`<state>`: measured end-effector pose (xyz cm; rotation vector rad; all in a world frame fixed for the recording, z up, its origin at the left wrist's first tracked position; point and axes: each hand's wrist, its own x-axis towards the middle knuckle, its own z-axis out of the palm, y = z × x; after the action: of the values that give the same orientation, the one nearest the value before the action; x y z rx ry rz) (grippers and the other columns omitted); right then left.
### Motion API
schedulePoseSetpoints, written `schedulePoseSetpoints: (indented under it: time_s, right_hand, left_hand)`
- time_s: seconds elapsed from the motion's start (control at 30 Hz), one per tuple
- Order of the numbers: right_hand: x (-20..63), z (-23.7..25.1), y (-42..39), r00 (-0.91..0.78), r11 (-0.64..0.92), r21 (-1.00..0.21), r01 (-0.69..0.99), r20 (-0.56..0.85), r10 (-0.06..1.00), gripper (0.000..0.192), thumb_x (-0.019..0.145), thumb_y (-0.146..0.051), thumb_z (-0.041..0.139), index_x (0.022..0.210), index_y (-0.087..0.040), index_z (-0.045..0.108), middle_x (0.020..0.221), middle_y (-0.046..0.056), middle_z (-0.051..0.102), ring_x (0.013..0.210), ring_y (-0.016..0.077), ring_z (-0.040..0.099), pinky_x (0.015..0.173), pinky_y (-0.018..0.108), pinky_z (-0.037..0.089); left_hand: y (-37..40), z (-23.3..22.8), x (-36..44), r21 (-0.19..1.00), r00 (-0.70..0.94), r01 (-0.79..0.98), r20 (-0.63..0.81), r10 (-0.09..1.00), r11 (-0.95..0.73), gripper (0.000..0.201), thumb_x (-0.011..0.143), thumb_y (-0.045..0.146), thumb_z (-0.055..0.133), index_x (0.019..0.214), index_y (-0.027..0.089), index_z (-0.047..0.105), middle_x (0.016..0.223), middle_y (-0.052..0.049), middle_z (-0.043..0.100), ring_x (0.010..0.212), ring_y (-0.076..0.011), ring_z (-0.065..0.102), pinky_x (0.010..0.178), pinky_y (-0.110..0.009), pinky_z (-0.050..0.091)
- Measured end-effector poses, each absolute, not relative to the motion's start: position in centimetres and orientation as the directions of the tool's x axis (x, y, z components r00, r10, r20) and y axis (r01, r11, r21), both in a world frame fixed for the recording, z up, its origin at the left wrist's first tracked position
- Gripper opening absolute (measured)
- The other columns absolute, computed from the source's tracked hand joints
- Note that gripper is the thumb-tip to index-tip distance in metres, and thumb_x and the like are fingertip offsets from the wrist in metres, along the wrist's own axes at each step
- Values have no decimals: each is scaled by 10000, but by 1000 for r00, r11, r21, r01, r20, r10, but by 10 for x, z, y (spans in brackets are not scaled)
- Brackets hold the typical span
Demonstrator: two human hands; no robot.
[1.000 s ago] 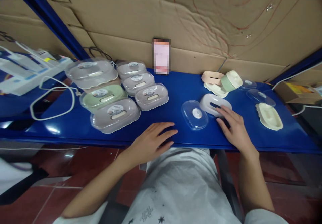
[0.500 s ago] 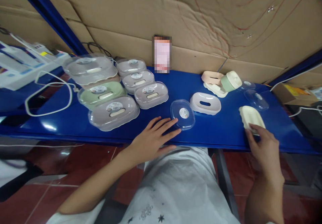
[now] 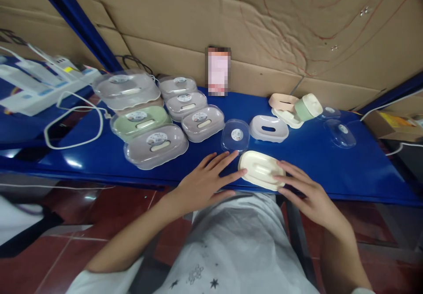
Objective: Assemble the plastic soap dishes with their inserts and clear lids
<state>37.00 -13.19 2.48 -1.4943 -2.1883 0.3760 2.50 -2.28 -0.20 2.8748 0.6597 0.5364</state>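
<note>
Head view: cream soap dish (image 3: 261,170) lying at the near edge of the blue surface (image 3: 330,166), between left hand (image 3: 205,181) and right hand (image 3: 307,195). Fingers spread, touching both ends. Best steadied squarely, clear lid (image 3: 235,135) just behind.

The round stickers on the clear lid (image 3: 235,135) and the boxes are too small to read.

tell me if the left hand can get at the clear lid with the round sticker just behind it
Probably yes: the left hand lies flat on the blue table, its fingertips just short of the clear lid, with nothing between them.
</note>
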Motion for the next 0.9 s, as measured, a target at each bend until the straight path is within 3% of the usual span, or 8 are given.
schedulePoseSetpoints:
  time_s: [0.07, 0.17, 0.27, 0.33, 0.43, 0.53, 0.7, 0.9]
  right_hand:
    - [374, 26, -105, -277, 369, -449, 814, 260, 925, 407, 1118, -351, 541, 1512, -347, 645, 1725, 36, 494, 1606, 293, 466, 1291, 515, 465]
    - [383, 23, -64, -169, 269, -292, 918, 327, 930, 506, 1131, -391, 479, 1622, -282, 540, 1718, 102, 497, 1633, 333, 412, 1342, 620, 334]
    - [387, 16, -43, -131, 191, -132, 973, 366, 921, 471, 1120, -433, 496, 1522, -237, 642, 1512, 151, 684, 1462, 372, 580, 1289, 660, 342]
    - [384, 13, -45, -131, 191, -118, 974, 394, 910, 391, 1113, -450, 526, 1381, -258, 736, 1338, 126, 759, 1297, 350, 664, 1231, 620, 398]
    - [369, 13, -67, -125, 228, -180, 957, 453, 883, 311, 1097, -431, 582, 1301, -287, 768, 1239, 102, 765, 1207, 318, 694, 1153, 554, 468]
    - [347, 15, -92, -176, 335, -234, 913, 514, 839, 273, 1075, -336, 639, 1326, -285, 733, 1259, 98, 758, 1222, 304, 706, 1130, 529, 493]
    - [321, 16, -113, -383, 537, -304, 787, 443, 811, 359, 1044, -216, 684, 1400, -237, 642, 1343, 98, 763, 1324, 275, 690, 1252, 540, 402]
    - [315, 13, -117, -468, 605, -332, 724, 408, 784, 394, 1037, -157, 666, 1417, -258, 641, 1374, 67, 769, 1387, 250, 658, 1307, 564, 317]
  left_hand:
    - [-23, -1, 24, 208, 853, 367, 313, 417, -907, 538, 1117, 473, 588, 1635, 356, 499, 1801, -124, 342, 1601, -369, 447, 1239, -608, 466]
    - [-23, -1, 22, 214, 843, 355, 347, 410, -910, 362, 1133, 398, 564, 1464, 276, 645, 1712, -124, 488, 1555, -344, 495, 1214, -571, 498]
    - [-23, -4, 21, 241, 803, 355, 416, 426, -903, 194, 1125, 331, 581, 1212, 221, 714, 1484, -115, 679, 1404, -294, 613, 1150, -485, 550]
    - [-23, -6, 20, 252, 774, 359, 459, 437, -899, 144, 1107, 318, 616, 1132, 208, 707, 1341, -107, 730, 1302, -280, 656, 1104, -451, 574]
    - [-23, -9, 20, 258, 748, 363, 493, 445, -895, 191, 1087, 333, 658, 1218, 199, 688, 1274, -113, 734, 1250, -286, 666, 1096, -454, 582]
    - [-23, -11, 21, 275, 731, 364, 507, 456, -890, 370, 1084, 348, 668, 1421, 200, 620, 1330, -141, 703, 1267, -293, 674, 1093, -475, 598]
    - [-23, -8, 21, 271, 718, 371, 523, 459, -888, 514, 1088, 348, 664, 1564, 213, 526, 1645, -227, 487, 1494, -361, 552, 1156, -553, 577]
    - [-21, -9, 20, 254, 757, 340, 497, 423, -906, 506, 1095, 357, 654, 1562, 211, 519, 1680, -215, 476, 1547, -353, 513, 1206, -571, 553]
